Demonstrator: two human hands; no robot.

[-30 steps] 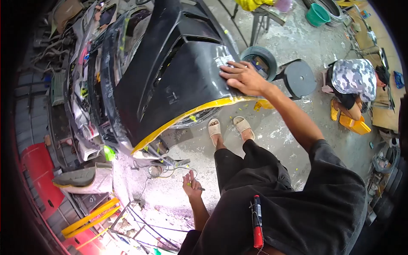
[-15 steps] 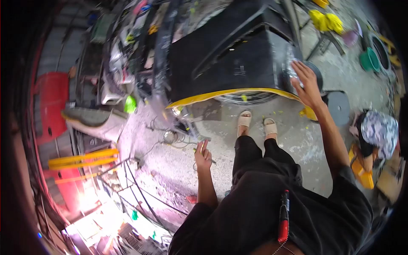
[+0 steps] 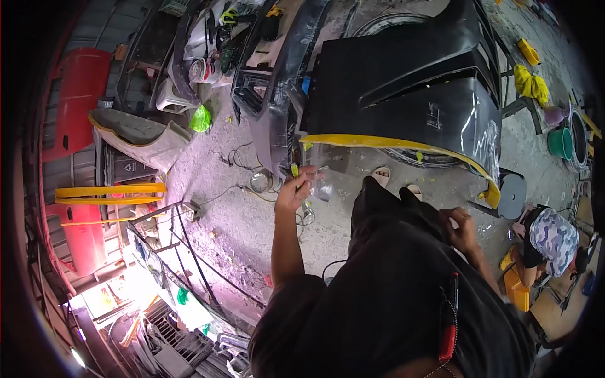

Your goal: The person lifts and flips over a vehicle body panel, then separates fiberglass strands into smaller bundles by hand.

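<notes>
My left hand (image 3: 295, 189) is raised in front of me with its fingers curled. A small yellow-green bit (image 3: 294, 170) shows at its fingertips; what else it grips is blurred. Beyond it lies a large black vehicle body panel (image 3: 391, 88) with a vent-like slot and a yellow strip (image 3: 378, 141) along its near curved edge. My right hand (image 3: 460, 228) is beside my thigh, close to the dark trousers, fingers bent inward. Whatever it may hold is hidden. The panel's near right corner is beyond this hand, apart from it.
A grey stool (image 3: 507, 192) stands right of the panel. Farther right a person in a camouflage cap (image 3: 554, 239) crouches by a yellow piece (image 3: 517, 290). Another dark panel (image 3: 277, 113) is at the left. Cables and a round metal item (image 3: 259, 183) lie on the floor.
My right hand has left the black panel's right edge and come down beside my thigh, its fingers now curled. My left hand has moved up toward the panel. The view has shifted.
</notes>
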